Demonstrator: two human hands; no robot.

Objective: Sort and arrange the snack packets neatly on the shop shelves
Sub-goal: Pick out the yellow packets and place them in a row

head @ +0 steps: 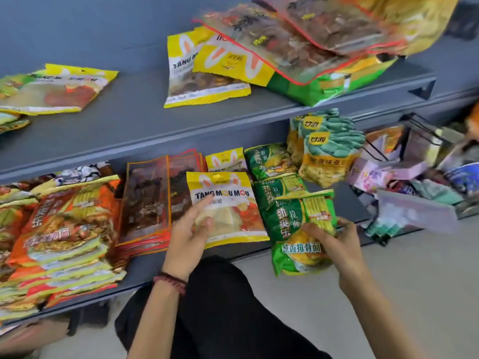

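Observation:
On the lower shelf (pixel 145 270) lies a yellow packet (pixel 228 203) marked TANG MOU MOU. My left hand (pixel 189 234) rests on its left edge, fingers loosely bent over it. My right hand (pixel 334 242) grips a green noodle packet (pixel 298 229) that hangs over the shelf's front edge. Behind it lie two more green packets (pixel 272 161). Orange noodle packets (pixel 64 229) are piled at the left, dark red-edged packets (pixel 150 200) beside them. Teal and yellow bags (pixel 329 151) stand at the back right.
The upper shelf (pixel 134 117) carries yellow packets (pixel 204 73), a leaning heap of clear red-edged packets (pixel 298 42) over a green bag, and more packets (pixel 59 89) at the left. A black wire basket (pixel 420 130) full of goods stands at the right. My dark-clothed knee (pixel 223 301) is below.

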